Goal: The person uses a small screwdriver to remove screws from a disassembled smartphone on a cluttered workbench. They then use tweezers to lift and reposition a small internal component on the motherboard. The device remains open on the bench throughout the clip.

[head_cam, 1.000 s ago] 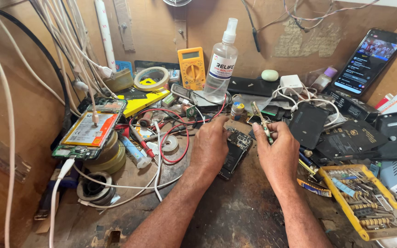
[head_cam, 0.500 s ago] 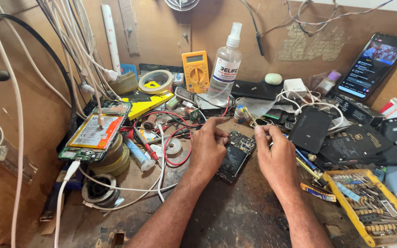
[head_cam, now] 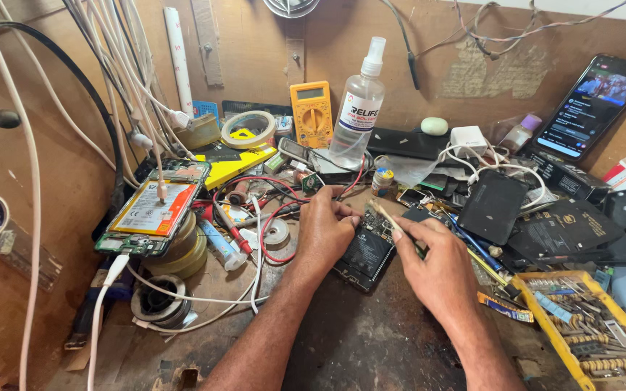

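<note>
Cluttered and dark, the worn wooden workbench (head_cam: 371, 347) runs up against a brown board wall hung with white and black cables (head_cam: 121, 65).

From the head camera, the left hand (head_cam: 325, 230) rests with its fingers curled over the upper left edge of an opened black phone with its back cover off (head_cam: 366, 253), which lies flat on the bench between both hands, just in front of the person. The right hand (head_cam: 440, 271) is closed around a thin pale stick-like tool (head_cam: 389, 217), pinched between thumb and fingers, its tip tilted up and left over the top end of the phone; whether the tip touches the board inside I cannot tell.

Left of the hands, a second opened phone with an orange-and-white battery (head_cam: 152, 210) sits on a stack of tape rolls (head_cam: 182, 250), a white cable plugged into it. Red wires (head_cam: 269, 217) loop just beside the left hand. Behind stand a yellow multimeter (head_cam: 311, 114) and a clear spray bottle with a white nozzle (head_cam: 356, 108). A lit smartphone (head_cam: 592, 105) leans on the wall at the right, well apart from the hands. A yellow tray of small metal bits (head_cam: 581, 329) lies near the right forearm.
</note>
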`<state>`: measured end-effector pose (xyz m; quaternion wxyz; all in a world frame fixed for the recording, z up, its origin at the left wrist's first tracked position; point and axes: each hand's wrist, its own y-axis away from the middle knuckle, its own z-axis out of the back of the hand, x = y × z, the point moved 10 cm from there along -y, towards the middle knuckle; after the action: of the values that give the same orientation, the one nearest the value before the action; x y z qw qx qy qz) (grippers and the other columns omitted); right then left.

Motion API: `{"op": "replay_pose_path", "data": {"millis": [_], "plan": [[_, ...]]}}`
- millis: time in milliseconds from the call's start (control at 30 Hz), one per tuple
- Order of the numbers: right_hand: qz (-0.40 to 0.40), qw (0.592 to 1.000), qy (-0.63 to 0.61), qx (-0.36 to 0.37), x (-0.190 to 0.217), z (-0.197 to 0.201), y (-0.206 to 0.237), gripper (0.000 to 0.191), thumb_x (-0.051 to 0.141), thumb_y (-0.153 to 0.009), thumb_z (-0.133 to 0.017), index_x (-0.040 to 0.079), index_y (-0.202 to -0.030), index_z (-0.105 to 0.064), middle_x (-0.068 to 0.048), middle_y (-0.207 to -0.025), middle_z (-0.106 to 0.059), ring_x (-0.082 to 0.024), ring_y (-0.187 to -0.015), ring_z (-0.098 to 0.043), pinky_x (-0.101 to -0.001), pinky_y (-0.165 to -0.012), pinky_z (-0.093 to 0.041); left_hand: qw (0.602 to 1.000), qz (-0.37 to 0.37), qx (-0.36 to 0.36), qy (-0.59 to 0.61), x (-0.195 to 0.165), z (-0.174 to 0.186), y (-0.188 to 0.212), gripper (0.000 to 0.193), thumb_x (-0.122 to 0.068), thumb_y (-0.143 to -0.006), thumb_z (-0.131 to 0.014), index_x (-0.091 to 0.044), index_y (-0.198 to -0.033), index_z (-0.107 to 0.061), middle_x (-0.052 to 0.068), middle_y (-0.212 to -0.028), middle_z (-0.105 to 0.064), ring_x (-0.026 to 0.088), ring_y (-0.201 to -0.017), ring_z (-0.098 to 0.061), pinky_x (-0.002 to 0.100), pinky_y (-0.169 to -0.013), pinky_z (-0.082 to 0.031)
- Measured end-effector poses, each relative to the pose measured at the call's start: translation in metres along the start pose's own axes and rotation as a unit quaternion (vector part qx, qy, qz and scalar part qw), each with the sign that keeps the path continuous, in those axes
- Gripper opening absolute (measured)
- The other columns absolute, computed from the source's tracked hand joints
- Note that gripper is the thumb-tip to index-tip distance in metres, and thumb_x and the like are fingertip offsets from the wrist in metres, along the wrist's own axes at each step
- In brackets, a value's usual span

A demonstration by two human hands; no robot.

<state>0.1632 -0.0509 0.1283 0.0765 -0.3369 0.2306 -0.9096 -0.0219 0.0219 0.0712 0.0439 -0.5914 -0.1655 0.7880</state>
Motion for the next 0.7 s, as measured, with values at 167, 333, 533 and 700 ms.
{"op": "replay_pose_path", "data": {"millis": [167, 333, 533, 700], "plan": [[-0.006, 0.999, 0.038, 0.022, 0.012, -0.001, 0.012, 0.030, 0.023, -0.087, -0.071, 0.019, -0.116, -0.079, -0.010, -0.088, -0.071, -0.030, -0.078, -0.069, -0.0415, -0.069, -0.052, 1.000, -0.005, -0.010, -0.018, 0.005, 0.001, -0.006, 0.054, -0.001, -0.074, -0.077, 0.007, -0.125, -0.059, 0.013, -0.084, -0.079, 0.022, -0.082, -0.078, 0.036, -0.074, -0.059], [0.021, 0.995, 0.101, 0.010, 0.026, -0.006, 0.009, 0.028, 0.020, -0.089, -0.070, 0.017, -0.116, -0.078, -0.012, -0.091, -0.068, -0.036, -0.081, -0.067, -0.0468, -0.070, -0.050, 0.999, -0.012, -0.015, -0.041, 0.007, -0.001, -0.009, 0.060, -0.004, -0.071, -0.080, 0.008, -0.125, -0.058, 0.014, -0.082, -0.079, 0.024, -0.082, -0.078, 0.036, -0.077, -0.059], [-0.019, 0.998, 0.057, -0.029, 0.019, 0.002, 0.009, 0.026, 0.022, -0.091, -0.069, 0.015, -0.114, -0.078, -0.011, -0.091, -0.068, -0.034, -0.073, -0.066, -0.0456, -0.068, -0.051, 0.998, -0.030, -0.036, -0.050, 0.005, 0.001, -0.009, 0.068, -0.004, -0.067, -0.081, 0.013, -0.127, -0.054, 0.015, -0.082, -0.079, 0.025, -0.084, -0.077, 0.037, -0.078, -0.058], [0.025, 0.997, 0.069, -0.031, 0.026, -0.004, 0.018, 0.024, 0.020, -0.088, -0.071, 0.011, -0.108, -0.080, -0.012, -0.092, -0.065, -0.033, -0.081, -0.066, -0.0453, -0.070, -0.051, 0.999, -0.013, -0.033, -0.039, 0.010, 0.000, -0.012, 0.072, -0.005, -0.066, -0.079, 0.015, -0.130, -0.053, 0.015, -0.082, -0.077, 0.025, -0.080, -0.078, 0.037, -0.074, -0.060]]}}
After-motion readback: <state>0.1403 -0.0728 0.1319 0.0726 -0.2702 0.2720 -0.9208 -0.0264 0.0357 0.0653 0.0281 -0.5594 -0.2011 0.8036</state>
